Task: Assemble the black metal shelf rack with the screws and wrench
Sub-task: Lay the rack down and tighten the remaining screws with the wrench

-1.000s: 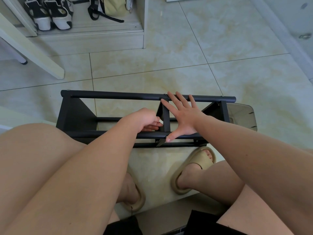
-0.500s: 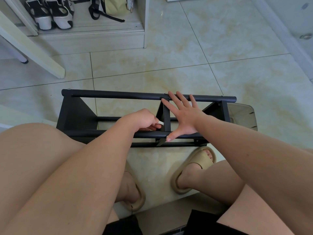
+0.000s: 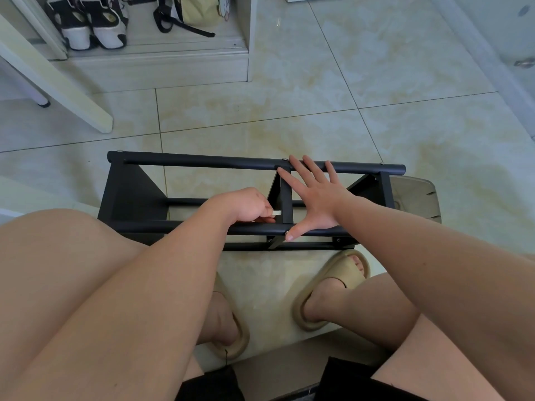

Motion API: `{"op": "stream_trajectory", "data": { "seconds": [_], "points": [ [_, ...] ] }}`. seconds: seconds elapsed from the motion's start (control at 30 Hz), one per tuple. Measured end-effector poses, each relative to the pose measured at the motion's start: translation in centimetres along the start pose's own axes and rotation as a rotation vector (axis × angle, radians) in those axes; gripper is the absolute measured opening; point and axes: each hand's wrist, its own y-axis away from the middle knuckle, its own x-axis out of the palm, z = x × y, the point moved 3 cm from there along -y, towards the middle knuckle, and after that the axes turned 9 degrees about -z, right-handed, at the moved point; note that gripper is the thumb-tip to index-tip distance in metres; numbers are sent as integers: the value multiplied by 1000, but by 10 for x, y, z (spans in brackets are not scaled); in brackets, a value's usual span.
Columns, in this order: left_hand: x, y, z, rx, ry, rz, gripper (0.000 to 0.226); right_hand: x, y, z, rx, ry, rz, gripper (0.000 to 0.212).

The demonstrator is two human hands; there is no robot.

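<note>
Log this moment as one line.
left hand pinches silver wrench at centre divider | right hand flat, bracing rack | rack on floor

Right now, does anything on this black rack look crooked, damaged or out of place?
One thing: below the near rail, beside the thumb of the right hand, a short black piece slants while the other bars of the rack run straight. Whether it is loose I cannot tell.

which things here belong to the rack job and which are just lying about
Job in hand:
black rack, braced by the flat right hand
small silver tool, likely the wrench, pinched in the left hand
screw heads already in it

Lying about:
sneakers
yellow bag
white furniture leg
</note>
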Motion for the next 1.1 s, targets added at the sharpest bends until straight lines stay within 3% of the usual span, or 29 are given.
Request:
{"op": "stream_trajectory", "data": {
  "seconds": [0.27, 0.47, 0.63, 0.8, 1.1],
  "points": [
    [-1, 0, -1, 35, -136, 20, 10, 0, 0, 0, 2, -13, 0, 146],
    [-2, 6, -7, 25, -212, 66, 28, -1, 1, 0, 2, -6, 9, 146],
    [-3, 9, -12, 59, -248, 34, 25, -1, 0, 0, 0, -5, 9, 146],
    [-13, 4, -9, 5, -13, -39, 13, -1, 0, 0, 0, -6, 7, 145],
    [-12, 0, -6, -25, 121, -82, 12, 0, 0, -1, -6, -11, -3, 143]
  ]
}}
